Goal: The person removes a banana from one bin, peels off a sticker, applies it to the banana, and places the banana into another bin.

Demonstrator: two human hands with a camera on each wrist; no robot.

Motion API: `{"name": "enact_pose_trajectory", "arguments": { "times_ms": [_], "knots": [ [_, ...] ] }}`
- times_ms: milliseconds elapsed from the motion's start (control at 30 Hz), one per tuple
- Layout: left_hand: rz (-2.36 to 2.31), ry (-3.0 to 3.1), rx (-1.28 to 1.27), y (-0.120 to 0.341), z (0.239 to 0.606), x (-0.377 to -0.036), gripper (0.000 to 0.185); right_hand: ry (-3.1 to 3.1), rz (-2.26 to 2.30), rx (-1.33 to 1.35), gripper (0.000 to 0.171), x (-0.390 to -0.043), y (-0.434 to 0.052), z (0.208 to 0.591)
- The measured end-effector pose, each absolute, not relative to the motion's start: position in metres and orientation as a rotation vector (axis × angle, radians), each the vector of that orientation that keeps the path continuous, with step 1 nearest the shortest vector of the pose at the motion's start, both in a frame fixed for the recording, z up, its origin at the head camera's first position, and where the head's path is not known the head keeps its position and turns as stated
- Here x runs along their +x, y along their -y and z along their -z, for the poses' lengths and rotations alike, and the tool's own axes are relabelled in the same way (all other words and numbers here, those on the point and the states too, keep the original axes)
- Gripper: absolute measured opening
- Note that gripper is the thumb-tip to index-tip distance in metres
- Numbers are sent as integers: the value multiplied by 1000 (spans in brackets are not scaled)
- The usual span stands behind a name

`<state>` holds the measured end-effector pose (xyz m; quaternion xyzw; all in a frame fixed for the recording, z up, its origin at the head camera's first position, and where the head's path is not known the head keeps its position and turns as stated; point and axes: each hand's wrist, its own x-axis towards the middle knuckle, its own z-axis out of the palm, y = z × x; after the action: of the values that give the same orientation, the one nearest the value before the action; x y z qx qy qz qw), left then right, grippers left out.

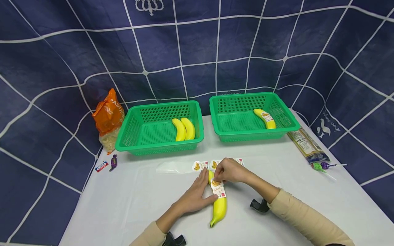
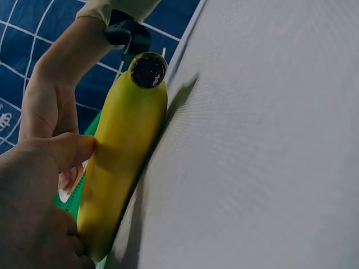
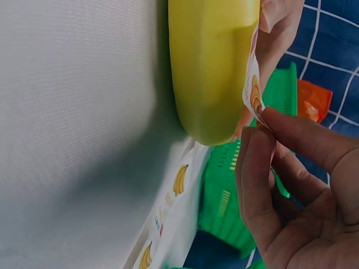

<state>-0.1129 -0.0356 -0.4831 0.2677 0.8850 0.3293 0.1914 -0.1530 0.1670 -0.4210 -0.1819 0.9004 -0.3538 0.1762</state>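
Of your two hands, the left hand [image 1: 193, 197] lies spread with its fingers fairly straight along the nine o'clock side of one banana [image 1: 220, 208], thumb pressing on it; your right hand [image 1: 231, 171], at one o'clock, pinches the far end of one printed label [image 1: 219, 191] between thumb and fingertips. That end is lifted, while the rest of the label lies over the banana. The banana is on the white desk [image 1: 123, 208] in front of you, dark-tipped end toward six o'clock.

Taking that banana as the dial's centre and going left to right, you have two small wrapped sweets between nine and ten: one red, white and blue [image 1: 101, 166], one purple [image 1: 113, 162]. One orange bag [image 1: 108, 118] stands at ten. At eleven is the first of two green baskets, the left basket [image 1: 160, 148], with two bananas [image 1: 179, 130] side by side in it. One clear strip [image 1: 172, 167] lies toward twelve, carrying at least two more labels [image 1: 200, 166], partly behind your right hand. The right basket [image 1: 252, 136], at one, holds one labelled banana [image 1: 265, 119], making four bananas altogether. One flat packet [image 1: 307, 145] lies at two; just nearer are two lollipops [image 1: 323, 166], one green, one purple.
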Motion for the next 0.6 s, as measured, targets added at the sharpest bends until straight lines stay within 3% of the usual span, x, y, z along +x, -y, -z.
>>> {"name": "enact_pose_trajectory", "arguments": {
  "times_ms": [600],
  "knots": [
    [-913, -2494, 764, 36, 484, -113, 102, -2570, 1013, -347, 12, -156, -163, 433]
  ]
}}
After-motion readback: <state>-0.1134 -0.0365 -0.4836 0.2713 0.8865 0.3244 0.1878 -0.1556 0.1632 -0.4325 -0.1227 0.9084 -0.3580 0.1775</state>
